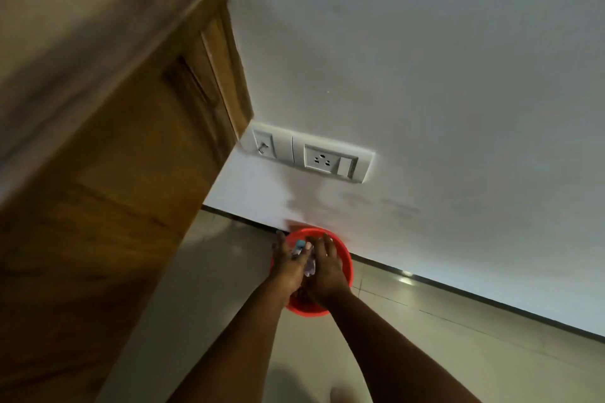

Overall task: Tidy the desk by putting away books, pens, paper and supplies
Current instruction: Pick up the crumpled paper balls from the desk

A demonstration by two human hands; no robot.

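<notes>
A round red bin (pixel 344 260) stands on the tiled floor against the white wall. Both my hands are held over its mouth, palms turned toward each other. My left hand (pixel 288 263) and my right hand (pixel 327 270) have their fingers stretched out. Crumpled white paper (pixel 309 267) and a small blue scrap (pixel 299 245) sit pressed between them. What lies inside the bin is mostly hidden by my hands.
A tall wooden cabinet (pixel 108 147) fills the left side, its corner close to the bin. A white socket and switch plate (pixel 311 154) is on the wall above the bin. Pale floor tiles (pixel 409 337) spread to the right and toward me.
</notes>
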